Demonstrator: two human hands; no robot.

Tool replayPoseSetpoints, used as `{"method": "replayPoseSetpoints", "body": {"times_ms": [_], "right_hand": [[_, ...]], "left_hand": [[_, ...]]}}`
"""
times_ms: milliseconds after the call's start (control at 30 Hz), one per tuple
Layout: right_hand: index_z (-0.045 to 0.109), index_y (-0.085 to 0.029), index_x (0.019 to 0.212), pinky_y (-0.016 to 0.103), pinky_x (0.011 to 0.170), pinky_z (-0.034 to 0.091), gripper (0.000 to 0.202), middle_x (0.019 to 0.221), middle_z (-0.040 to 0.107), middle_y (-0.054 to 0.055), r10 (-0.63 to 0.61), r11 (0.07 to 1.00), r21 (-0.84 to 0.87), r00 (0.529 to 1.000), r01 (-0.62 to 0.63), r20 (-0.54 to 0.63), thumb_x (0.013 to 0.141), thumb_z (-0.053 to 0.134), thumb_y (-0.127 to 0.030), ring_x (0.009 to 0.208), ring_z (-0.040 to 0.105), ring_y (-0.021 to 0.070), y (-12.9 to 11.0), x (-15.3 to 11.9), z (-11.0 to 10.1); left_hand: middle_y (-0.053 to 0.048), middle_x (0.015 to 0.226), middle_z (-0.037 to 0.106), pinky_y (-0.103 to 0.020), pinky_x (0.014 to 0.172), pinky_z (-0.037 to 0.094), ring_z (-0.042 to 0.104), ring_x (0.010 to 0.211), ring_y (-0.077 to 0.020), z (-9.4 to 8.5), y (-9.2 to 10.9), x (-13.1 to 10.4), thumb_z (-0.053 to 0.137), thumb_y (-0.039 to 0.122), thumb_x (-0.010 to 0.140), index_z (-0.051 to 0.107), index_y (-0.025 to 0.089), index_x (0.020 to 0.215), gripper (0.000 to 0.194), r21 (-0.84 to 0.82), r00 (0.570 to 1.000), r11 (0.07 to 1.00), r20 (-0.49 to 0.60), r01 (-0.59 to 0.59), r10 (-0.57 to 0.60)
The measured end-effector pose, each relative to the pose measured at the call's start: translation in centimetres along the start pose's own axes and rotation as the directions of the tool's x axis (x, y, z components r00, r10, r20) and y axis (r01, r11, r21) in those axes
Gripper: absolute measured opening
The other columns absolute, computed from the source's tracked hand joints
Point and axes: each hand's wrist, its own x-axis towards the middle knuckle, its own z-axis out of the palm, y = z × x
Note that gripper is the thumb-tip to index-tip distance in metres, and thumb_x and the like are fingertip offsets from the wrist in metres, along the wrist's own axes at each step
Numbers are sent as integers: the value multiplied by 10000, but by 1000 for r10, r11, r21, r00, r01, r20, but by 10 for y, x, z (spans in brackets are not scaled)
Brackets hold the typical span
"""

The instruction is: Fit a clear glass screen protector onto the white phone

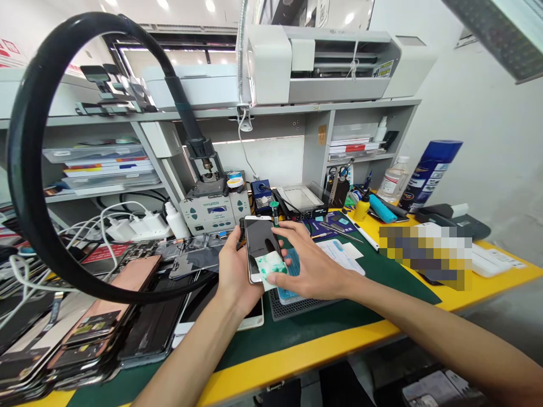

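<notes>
A white-framed phone (pixel 259 240) with a dark screen is held upright at a slant over the green mat. Wrapped round its left edge and underside is my left hand (pixel 237 277). A white cloth or tissue with green stains (pixel 271 264) lies over the lower part of the screen. My right hand (pixel 311 263) has its thumb pressed on that cloth, and its fingers reach the phone's right edge. Just below and to the right, a blue pad (pixel 291 282) rests on a dark perforated mat (pixel 297 307), partly hidden by my right hand.
Stacked phones and phone parts (pixel 89 322) cover the left side. A thick black hose (pixel 25 169) loops in front of them. Behind stand a hot-air station (pixel 216 212) and a shelf (pixel 314 147). Bottles, including a blue can (pixel 428 175), stand at right, near a pixelated area.
</notes>
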Motion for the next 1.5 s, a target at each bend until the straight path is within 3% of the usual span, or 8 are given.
{"method": "replayPoseSetpoints", "body": {"times_ms": [167,1133,1500], "right_hand": [[333,-202,1510,553,1143,384,815,1548,249,190,-36,999,-29,999,36,-21,853,678,-539,1451,317,370,3,-1,1],[361,-195,1494,537,1119,418,751,1538,268,194,-26,999,36,999,27,-21,883,661,-512,1402,396,361,-2,-2,-4],[370,-208,1483,551,1136,392,707,1516,304,190,-48,999,20,998,49,-42,895,654,-478,1443,340,351,-1,-2,-4]], "left_hand": [[-172,880,733,-470,698,613,730,764,-311,-3,2,1,344,560,993,694,88,1101,598,-1,1000,1000,3,5,-5],[-186,938,740,-474,726,610,738,783,-318,-7,3,4,388,545,988,677,84,1163,572,-22,1000,1000,6,20,-20],[-184,952,743,-481,740,609,742,800,-324,-4,4,2,392,550,985,673,88,1186,576,-36,999,999,-9,33,-33]]}}
